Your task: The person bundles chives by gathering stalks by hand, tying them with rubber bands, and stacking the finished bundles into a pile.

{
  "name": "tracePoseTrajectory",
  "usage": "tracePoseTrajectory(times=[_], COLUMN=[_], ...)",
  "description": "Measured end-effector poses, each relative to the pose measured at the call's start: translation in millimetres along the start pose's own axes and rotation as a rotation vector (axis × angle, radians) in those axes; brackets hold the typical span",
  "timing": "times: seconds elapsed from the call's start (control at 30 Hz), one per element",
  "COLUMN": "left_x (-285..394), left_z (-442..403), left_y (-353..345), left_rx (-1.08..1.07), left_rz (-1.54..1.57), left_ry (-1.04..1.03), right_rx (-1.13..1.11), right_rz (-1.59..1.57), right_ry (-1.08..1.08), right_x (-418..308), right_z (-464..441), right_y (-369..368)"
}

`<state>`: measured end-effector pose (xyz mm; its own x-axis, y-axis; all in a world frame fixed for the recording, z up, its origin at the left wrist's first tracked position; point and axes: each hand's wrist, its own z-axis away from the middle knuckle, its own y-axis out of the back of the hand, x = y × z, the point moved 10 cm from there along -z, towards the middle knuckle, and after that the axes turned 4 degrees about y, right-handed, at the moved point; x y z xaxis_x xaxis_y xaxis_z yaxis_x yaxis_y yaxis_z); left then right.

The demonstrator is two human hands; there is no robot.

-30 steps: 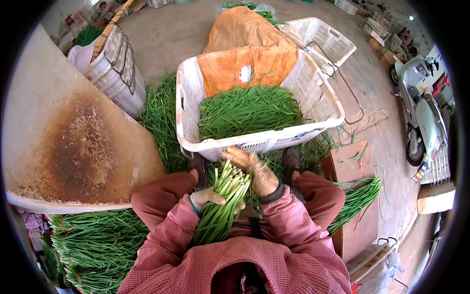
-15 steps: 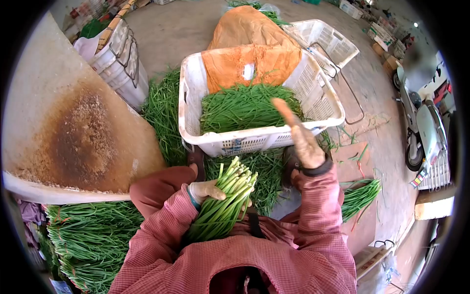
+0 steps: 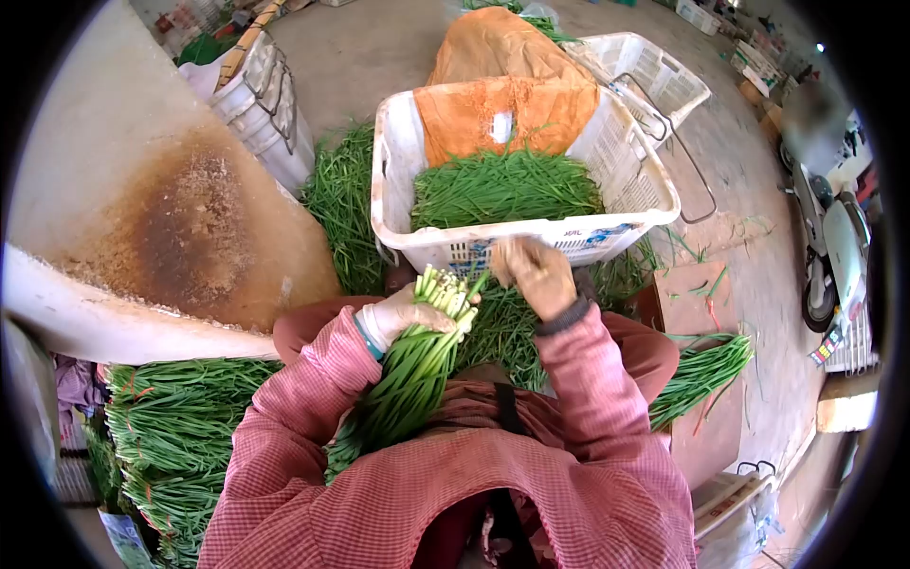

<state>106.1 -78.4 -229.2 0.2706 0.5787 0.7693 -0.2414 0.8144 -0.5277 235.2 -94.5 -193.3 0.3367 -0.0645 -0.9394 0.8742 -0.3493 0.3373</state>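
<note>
My left hand (image 3: 403, 318), in a pale glove, is wrapped around a bunch of garlic chives (image 3: 412, 375). The pale cut ends point up and away from me, and the green leaves trail down across my lap. Just right of those ends is my right hand (image 3: 538, 275), also gloved, its fingers curled and somewhat blurred. A green blade shows between the bunch and these fingers; whether they grip it is unclear. Beyond both hands stands a white plastic crate (image 3: 531, 232), lined at the back with orange cloth (image 3: 559, 114) and holding loose chives (image 3: 502, 190).
Tied chive bundles (image 3: 190, 417) are stacked at my left, below a stained pale slab (image 3: 190, 228). Another bundle (image 3: 701, 375) lies on a brown board (image 3: 697, 294) at right. Loose greens (image 3: 346, 209) cover the floor around the crate. A scooter (image 3: 839, 247) stands far right.
My right hand has come down and left from over the crate's front rim to beside the bunch, its fingers now curled. My left hand still holds the bunch, slightly raised. The view has shifted slightly.
</note>
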Motion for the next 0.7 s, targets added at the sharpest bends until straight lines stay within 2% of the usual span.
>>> tracePoseTrajectory(times=[0.03, 0.07, 0.1, 0.13, 0.17, 0.23, 0.37, 0.43, 0.5, 0.57, 0.63, 0.7], left_x=[1.9, 2.6, 0.3, -5.0, -7.1, -11.4, -8.6, -27.2, -31.1, -24.5, -19.8, -15.2], left_z=[4.0, 5.4, 1.3, -2.0, -5.2, -11.1, -15.2, -18.2, -19.2, -18.1, -8.4, -5.8], left_y=[4.2, 9.4, 15.2, 17.3, 14.5, 15.8, 16.8, 2.2, -4.9, -7.0, -15.6, -6.9], left_rx=[0.034, 0.068, 0.077, 0.08, 0.081, 0.102, 0.092, -0.063, -0.052, -0.063, -0.06, -0.053], left_rz=[0.013, -0.012, -0.06, -0.045, -0.029, -0.09, -0.227, -0.111, -0.298, -0.282, -0.185, -0.246], left_ry=[-0.004, -0.007, -0.021, -0.027, -0.035, -0.031, -0.059, 0.048, 0.018, -0.014, 0.092, 0.047], right_rx=[0.023, -0.132, -0.268, -0.34, -0.324, -0.256, -0.257, -0.35, -0.379, -0.409, -0.159, 0.078], right_rz=[-0.374, -0.41, -0.292, -0.304, -0.447, -0.566, -0.561, -0.422, -0.457, -0.438, -0.628, -0.678], right_ry=[0.062, -0.141, -0.189, -0.256, -0.332, -0.319, -0.338, -0.332, -0.335, -0.302, -0.156, -0.022], right_x=[8.5, 23.8, 25.1, 24.2, 25.9, 34.9, 27.3, 23.3, 26.1, 14.9, 18.0, 30.1], right_z=[19.9, 40.5, 59.0, 75.2, 85.0, 83.9, 71.3, 63.7, 56.5, 54.0, 36.6, 29.4], right_y=[-13.4, -39.9, -60.3, -73.1, -84.4, -88.0, -59.8, -54.7, -58.2, -50.8, -4.9, 54.1])
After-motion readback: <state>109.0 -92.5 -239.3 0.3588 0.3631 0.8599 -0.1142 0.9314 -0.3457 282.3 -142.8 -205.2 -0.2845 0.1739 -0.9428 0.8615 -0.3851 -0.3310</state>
